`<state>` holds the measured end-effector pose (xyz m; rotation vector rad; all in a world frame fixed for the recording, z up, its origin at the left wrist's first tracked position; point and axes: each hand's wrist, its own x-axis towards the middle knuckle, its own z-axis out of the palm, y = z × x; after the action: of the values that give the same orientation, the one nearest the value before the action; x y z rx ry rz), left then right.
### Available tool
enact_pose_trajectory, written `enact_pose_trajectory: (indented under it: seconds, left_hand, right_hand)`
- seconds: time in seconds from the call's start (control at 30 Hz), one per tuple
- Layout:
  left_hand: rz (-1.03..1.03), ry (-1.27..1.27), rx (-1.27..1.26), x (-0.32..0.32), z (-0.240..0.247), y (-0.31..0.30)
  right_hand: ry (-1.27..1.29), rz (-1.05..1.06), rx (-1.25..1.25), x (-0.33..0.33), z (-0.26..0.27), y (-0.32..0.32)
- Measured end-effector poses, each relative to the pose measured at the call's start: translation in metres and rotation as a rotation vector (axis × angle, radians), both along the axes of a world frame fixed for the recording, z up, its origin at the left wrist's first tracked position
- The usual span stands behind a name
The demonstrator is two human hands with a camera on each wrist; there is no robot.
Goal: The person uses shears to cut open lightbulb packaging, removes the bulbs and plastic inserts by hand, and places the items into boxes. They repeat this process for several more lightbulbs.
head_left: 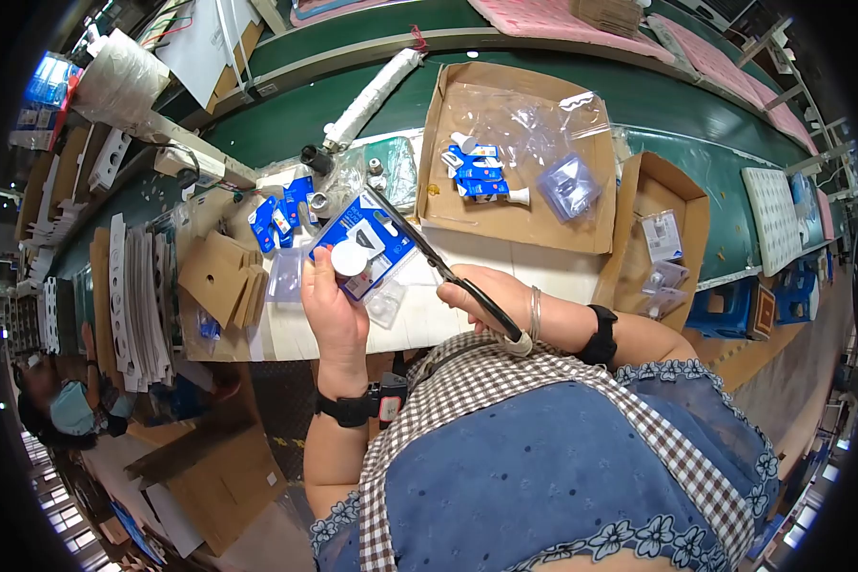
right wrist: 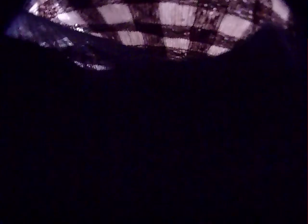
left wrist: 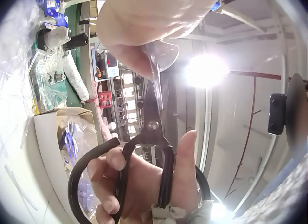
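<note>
Left hand: pinches one blister pack, blue card under clear plastic, a white round piece at its front; thumb on the near side. Right hand: fingers curled round the dark handles of the scissors, blades at the pack's clear edge. Pack location: above the tabletop, left of the large cardboard tray. Tray contents: blue cards, clear plastic packaging. Beside it: smaller cardboard box, holding clear packs. Near the left hand: brown cardboard pieces. Right wrist view: checked cloth, remainder dark.
</note>
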<state>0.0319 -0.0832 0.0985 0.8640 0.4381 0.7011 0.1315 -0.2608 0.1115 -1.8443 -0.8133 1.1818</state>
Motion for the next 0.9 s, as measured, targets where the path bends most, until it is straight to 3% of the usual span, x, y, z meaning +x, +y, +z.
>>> enact_pose_trajectory:
  seconds: [0.57, 0.9]
  left_hand:
    - [-0.07, 0.056, 0.074, -0.006, -0.008, 0.0]
    - [-0.108, 0.065, -0.047, -0.006, -0.022, -0.015]
  right_hand:
    - [0.093, -0.068, -0.082, -0.001, 0.006, 0.002]
    - [0.16, -0.107, -0.069, -0.001, -0.02, -0.001]
